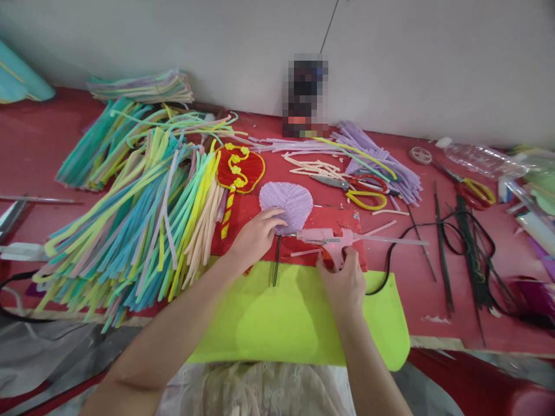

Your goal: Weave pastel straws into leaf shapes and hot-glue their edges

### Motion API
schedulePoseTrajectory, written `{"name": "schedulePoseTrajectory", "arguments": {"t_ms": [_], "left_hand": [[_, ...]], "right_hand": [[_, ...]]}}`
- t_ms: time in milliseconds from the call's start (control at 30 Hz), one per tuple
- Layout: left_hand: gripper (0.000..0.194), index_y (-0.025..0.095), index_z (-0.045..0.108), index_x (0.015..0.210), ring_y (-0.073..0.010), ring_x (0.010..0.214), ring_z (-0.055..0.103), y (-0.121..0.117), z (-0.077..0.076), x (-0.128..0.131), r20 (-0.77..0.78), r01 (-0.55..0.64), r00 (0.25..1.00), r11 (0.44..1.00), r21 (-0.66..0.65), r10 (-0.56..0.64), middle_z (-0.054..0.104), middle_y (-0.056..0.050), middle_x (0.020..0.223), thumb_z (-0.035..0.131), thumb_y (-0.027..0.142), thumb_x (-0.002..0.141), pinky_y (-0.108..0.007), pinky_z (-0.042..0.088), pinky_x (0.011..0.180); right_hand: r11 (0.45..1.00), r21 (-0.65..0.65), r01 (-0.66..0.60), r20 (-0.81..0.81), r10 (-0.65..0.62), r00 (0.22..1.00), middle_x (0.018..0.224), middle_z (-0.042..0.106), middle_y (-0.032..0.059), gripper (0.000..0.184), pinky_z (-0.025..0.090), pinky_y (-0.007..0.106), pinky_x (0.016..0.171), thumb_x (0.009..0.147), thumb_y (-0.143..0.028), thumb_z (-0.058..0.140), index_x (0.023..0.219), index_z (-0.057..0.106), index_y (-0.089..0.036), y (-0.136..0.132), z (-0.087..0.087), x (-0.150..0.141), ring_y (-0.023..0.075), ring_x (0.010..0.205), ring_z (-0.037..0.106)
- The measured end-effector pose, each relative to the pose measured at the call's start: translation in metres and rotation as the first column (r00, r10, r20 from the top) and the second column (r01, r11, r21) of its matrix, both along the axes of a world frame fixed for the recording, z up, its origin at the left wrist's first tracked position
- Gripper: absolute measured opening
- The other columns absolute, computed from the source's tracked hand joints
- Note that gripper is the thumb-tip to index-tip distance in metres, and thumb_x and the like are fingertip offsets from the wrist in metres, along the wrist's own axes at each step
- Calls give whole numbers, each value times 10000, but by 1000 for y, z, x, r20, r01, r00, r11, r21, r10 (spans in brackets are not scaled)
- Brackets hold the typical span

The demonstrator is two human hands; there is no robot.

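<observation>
Red table [30, 133]; right grip [347, 280] holds glue gun [323, 236].

Your left hand [255, 236] and right hand [347, 283]: bare, fingers slender. Back from the grip, your forearms [177, 326] run bare to the edge of view. Below and between them, your pale cream garment [299, 384]: gathered folds, faint patterned texture, finer detail blurred.

Upright object [304, 95] blurred into blocks, pink glue gun [335, 249] partly hidden by the right grip [348, 282], its print [332, 240] too small to be read, lilac shape [289, 202] partly covered by the left grip [255, 234], teal item [21, 74] cut off at left.
</observation>
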State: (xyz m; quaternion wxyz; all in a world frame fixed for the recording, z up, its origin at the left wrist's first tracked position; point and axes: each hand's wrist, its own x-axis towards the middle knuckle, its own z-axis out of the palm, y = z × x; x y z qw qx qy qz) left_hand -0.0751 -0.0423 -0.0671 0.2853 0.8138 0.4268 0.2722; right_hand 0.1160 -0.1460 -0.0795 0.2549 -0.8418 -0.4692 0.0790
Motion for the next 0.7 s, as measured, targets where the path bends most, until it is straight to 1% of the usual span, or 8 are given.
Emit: {"name": "schedulePoseTrajectory", "arguments": {"t_ms": [233,433,533,700], "left_hand": [[332,172,659,965,-178,1185,562,0,3,1,7,-1,1000,1000,7,1,607,-57,1265,434,-17,809,-385,442,1067],[324,181,655,961,-178,1176,566,0,2,0,14,-2,1000,1000,1,2,604,-49,1261,437,-10,815,-390,443,1065],[325,185,655,962,-177,1174,566,0,1,0,15,-1,1000,1000,5,1,603,-47,1261,440,-8,815,-397,445,1062],[314,178,656,955,-179,1177,564,0,3,0,10,-3,1000,1000,-7,3,605,-50,1260,435,-3,825,-390,448,1058]], "right_hand": [[998,36,42,82,-45,996,830,666,99,486,422,328,597,702,-527,519,1026,543,-165,0,-4,0,241,690,611],[995,53,85,35,-87,996,797,656,88,556,412,307,560,700,-615,550,1015,560,-158,-1,0,1,209,626,596],[994,82,66,47,-70,996,824,660,97,580,417,306,569,711,-644,543,1016,567,-151,-2,-1,1,201,632,595],[993,117,0,113,-13,994,874,667,117,589,409,306,563,751,-662,497,1000,579,-135,-6,-7,1,200,640,594]]}}
